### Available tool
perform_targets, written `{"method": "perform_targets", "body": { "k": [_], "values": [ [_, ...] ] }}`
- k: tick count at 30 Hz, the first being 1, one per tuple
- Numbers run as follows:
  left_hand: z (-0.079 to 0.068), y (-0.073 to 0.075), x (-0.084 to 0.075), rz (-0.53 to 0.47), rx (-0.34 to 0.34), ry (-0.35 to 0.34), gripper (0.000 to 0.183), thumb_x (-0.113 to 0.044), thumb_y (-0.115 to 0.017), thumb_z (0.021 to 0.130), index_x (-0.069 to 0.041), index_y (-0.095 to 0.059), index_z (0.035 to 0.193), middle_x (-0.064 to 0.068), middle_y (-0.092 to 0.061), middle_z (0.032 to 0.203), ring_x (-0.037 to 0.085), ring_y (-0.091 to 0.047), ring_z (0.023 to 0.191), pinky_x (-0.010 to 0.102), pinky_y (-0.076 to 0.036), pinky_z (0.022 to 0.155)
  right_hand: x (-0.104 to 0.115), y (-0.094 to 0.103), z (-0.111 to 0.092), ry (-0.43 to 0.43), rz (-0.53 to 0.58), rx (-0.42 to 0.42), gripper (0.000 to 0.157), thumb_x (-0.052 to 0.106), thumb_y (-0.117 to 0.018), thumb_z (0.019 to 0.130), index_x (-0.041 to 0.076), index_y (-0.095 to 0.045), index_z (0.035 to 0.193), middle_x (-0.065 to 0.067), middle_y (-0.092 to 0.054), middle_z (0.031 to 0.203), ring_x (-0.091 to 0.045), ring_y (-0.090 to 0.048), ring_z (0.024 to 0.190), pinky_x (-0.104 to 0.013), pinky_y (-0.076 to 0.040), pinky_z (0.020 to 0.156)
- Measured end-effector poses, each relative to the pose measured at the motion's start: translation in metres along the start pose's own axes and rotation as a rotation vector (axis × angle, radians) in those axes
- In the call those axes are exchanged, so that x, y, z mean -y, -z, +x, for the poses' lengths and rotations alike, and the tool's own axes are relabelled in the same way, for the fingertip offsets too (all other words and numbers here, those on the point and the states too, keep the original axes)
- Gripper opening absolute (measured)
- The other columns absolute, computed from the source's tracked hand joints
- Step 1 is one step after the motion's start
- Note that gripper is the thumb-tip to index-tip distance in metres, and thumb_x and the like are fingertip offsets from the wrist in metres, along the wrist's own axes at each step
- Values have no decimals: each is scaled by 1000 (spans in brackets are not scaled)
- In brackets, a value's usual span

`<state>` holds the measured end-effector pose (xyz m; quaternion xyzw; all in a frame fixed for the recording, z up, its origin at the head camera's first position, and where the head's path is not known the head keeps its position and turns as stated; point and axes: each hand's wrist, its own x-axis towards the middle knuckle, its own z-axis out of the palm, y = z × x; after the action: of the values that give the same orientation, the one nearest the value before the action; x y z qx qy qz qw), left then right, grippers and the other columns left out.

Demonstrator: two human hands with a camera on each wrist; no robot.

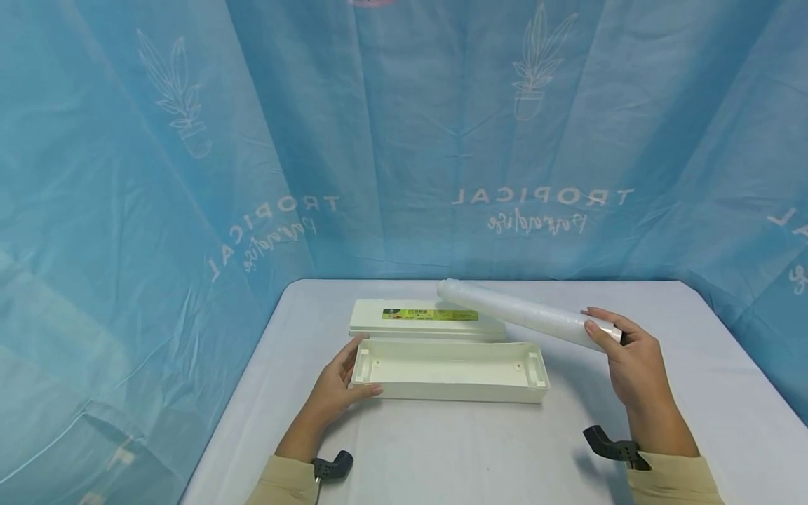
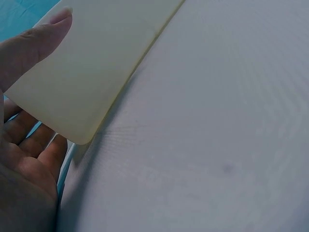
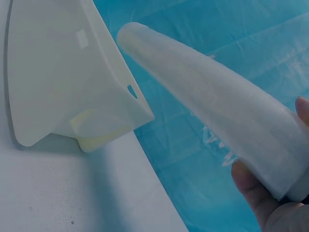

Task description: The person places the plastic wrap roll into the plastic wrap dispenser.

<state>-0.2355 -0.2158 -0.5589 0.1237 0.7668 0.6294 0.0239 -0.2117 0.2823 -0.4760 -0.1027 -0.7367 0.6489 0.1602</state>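
A long, open white plastic box (image 1: pixel 448 390) sits on the table, its hollow side up. My left hand (image 1: pixel 337 382) grips its left end, thumb on the front wall and fingers round the back corner; the left wrist view shows the thumb (image 2: pixel 46 41) lying across the wall. Raised above the table at the right, a roll of cling film (image 1: pixel 524 308) slants up to the left. My right hand (image 1: pixel 634 361) holds it by its right end, between thumb and fingers. Behind the box lies its white lid (image 1: pixel 366 319), partly covered by the roll in the head view.
The lid carries a green and yellow label (image 1: pixel 429 315). A white cloth covers the table (image 1: pixel 454 449). Blue printed curtains (image 1: pixel 404 140) hang along the back and both sides. Each wrist wears a black camera mount (image 1: pixel 615 449).
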Motion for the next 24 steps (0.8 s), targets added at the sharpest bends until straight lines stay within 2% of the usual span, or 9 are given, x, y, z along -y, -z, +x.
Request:
{"method": "perform_targets", "body": {
  "k": [4,6,11,15,24],
  "values": [
    [0,0,0,-4,-1,3,112,-12,-98,75,-15,-33,166,7,-29,169,27,-31,153,23,-32,117,-1,1,1,-7,24,-2,53,26,-75,102,3,-61,147,-10,-55,151,-31,-42,140,-45,-36,121],
    [-1,0,1,-4,-3,3,112,-11,-98,75,-15,-33,166,7,-30,169,27,-32,153,23,-33,117,-3,1,1,-5,29,1,53,27,-75,101,3,-62,146,-10,-56,150,-30,-43,139,-34,-40,118],
    [-2,-1,2,-3,-9,12,112,-11,-98,75,-17,-33,166,5,-32,168,25,-33,153,23,-35,116,-4,2,-1,4,59,12,49,24,-76,101,2,-64,143,-8,-59,144,-26,-45,133,-14,-49,97],
    [-1,-2,2,-4,-10,14,112,-12,-100,73,-20,-36,165,2,-33,168,22,-34,152,22,-36,115,-4,2,-3,8,71,17,49,23,-76,101,-1,-64,142,-7,-61,140,-26,-46,131,-12,-49,90],
    [-1,0,1,9,-18,18,115,-14,-100,72,-16,-34,166,5,-33,168,24,-34,152,21,-35,115,-1,2,-2,6,29,24,50,27,-76,101,2,-64,143,-8,-59,144,-27,-46,133,-11,-50,92]
  ]
}}
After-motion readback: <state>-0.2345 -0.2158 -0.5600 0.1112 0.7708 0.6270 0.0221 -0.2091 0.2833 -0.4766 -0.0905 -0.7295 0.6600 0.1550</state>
